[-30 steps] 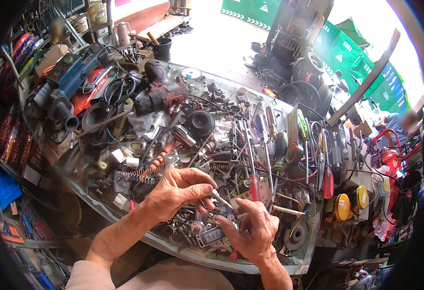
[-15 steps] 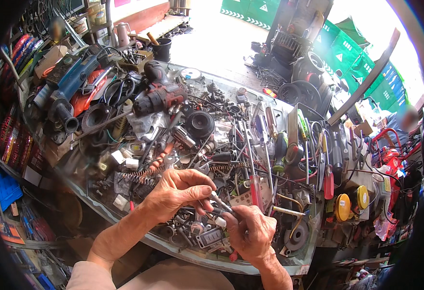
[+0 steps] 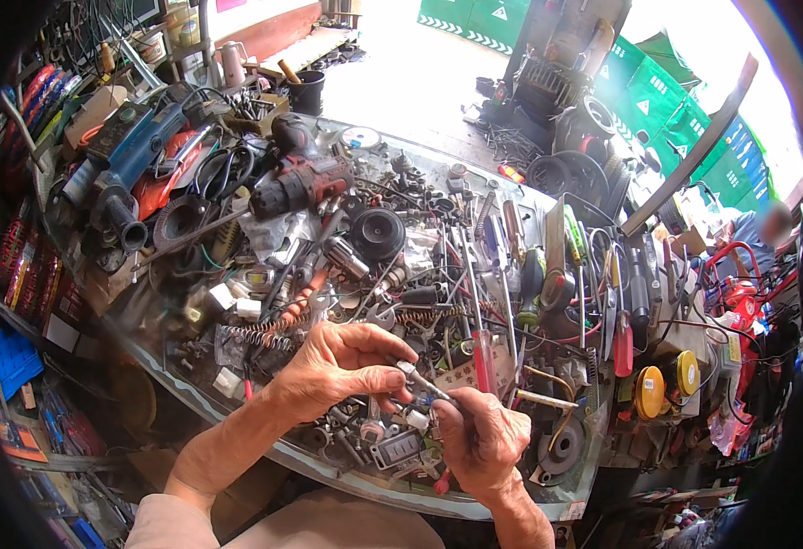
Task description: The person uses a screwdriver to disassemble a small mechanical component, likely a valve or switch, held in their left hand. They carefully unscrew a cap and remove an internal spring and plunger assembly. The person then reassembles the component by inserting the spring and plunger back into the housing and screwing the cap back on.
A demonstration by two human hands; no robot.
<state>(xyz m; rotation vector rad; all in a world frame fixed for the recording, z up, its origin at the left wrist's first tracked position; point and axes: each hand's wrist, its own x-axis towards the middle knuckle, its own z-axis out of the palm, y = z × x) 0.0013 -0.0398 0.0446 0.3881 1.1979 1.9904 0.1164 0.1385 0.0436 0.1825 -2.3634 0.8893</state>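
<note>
My left hand (image 3: pixel 346 373) pinches one end of a slim, silvery metal rod-shaped part (image 3: pixel 427 384) between thumb and fingertips. Its other end is gripped by my right hand (image 3: pixel 485 439), whose curled fingers hide that end. The exact kind of part cannot be made out. Both hands hover over the near side of a cluttered workbench. Below them lie a grey metal block with slots (image 3: pixel 396 450) and an open-end wrench (image 3: pixel 373 428). A red-handled screwdriver (image 3: pixel 484 361) lies just beyond my right hand.
A red-and-black cordless drill (image 3: pixel 302 186) and a blue power tool (image 3: pixel 150 137) rest at the left. Coil springs (image 3: pixel 269 337) and a round black part (image 3: pixel 378 236) sit mid-bench. Yellow round tins (image 3: pixel 650 393) stand to the right. Another person (image 3: pixel 763 240) is at the far right.
My right hand has shifted slightly right and up, with its end of the metal part. The left fingers have opened a little around the other end.
</note>
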